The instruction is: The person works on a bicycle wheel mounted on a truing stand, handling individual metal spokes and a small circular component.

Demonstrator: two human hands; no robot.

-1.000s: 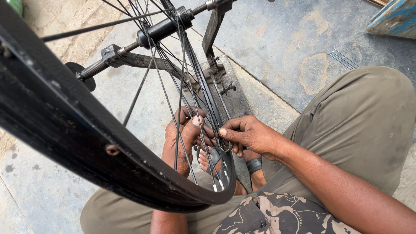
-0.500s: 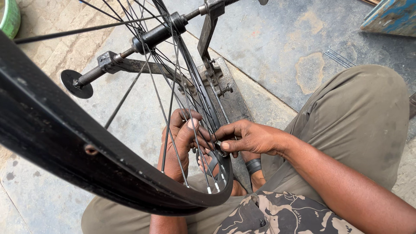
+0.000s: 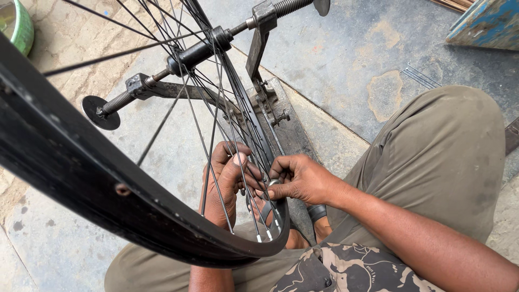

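Hands pinch on at the spokes [image 3: 238, 146]: left hand [image 3: 227, 181], right hand [image 3: 300, 178]; wheel rim [image 3: 81, 173] has dropped lower

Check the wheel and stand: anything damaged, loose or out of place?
Nothing stands out. The wheel sits by its hub in the metal stand, spokes look straight, and both hands work near the rim.

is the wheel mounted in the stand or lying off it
Mounted: the wheel stands upright, its hub held on an axle between the arms of the metal stand.
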